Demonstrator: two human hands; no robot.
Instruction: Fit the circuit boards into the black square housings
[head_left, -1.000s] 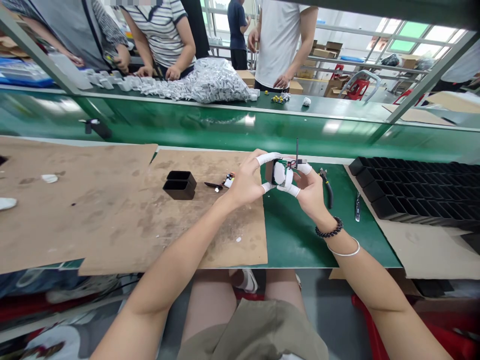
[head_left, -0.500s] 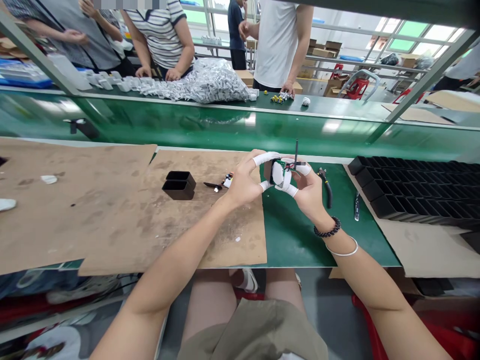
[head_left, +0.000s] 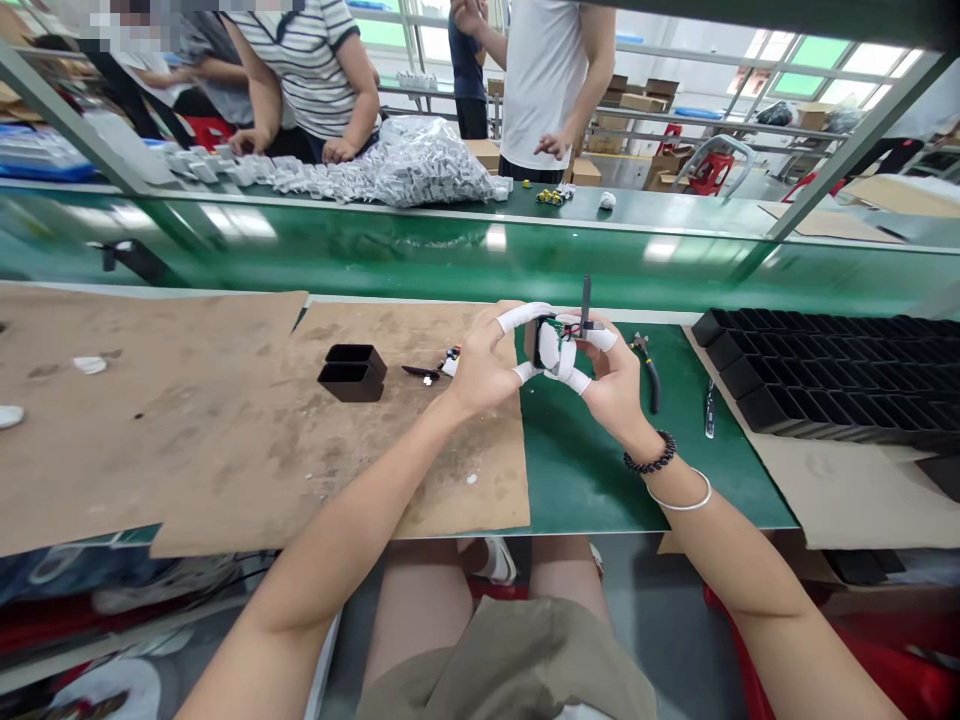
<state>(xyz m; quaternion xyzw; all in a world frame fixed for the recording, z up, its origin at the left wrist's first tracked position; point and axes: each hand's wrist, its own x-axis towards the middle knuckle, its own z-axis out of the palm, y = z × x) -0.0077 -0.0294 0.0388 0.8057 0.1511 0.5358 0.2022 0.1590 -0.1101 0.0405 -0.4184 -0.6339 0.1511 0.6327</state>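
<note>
Over the edge of the brown cardboard, my left hand (head_left: 481, 355) grips a small black case (head_left: 532, 343) from its left side. My right hand (head_left: 613, 385) pinches an electronic assembly (head_left: 550, 346) at the mouth of that case. It has a white part, a bit of green circuit board and thin wires. A black strip (head_left: 586, 300) sticks up from it. White covers wrap several fingertips of both hands. How deep the assembly sits in the case is hidden. Two open black cases (head_left: 351, 385) stand together on the left. A black-handled tool (head_left: 420, 373) lies beside small parts.
Diagonal cutters (head_left: 651, 380) and a slim metal tool (head_left: 709, 410) lie on the green mat right of my hands. Rows of black cases (head_left: 825, 375) fill the right side. Across the green barrier, co-workers stand behind a heap of bagged white parts (head_left: 435, 165).
My hands keep their hold on the case and assembly, with the black strip turned slightly broader to view. The view has shifted a little. A co-worker's hand has lifted off the far table.
</note>
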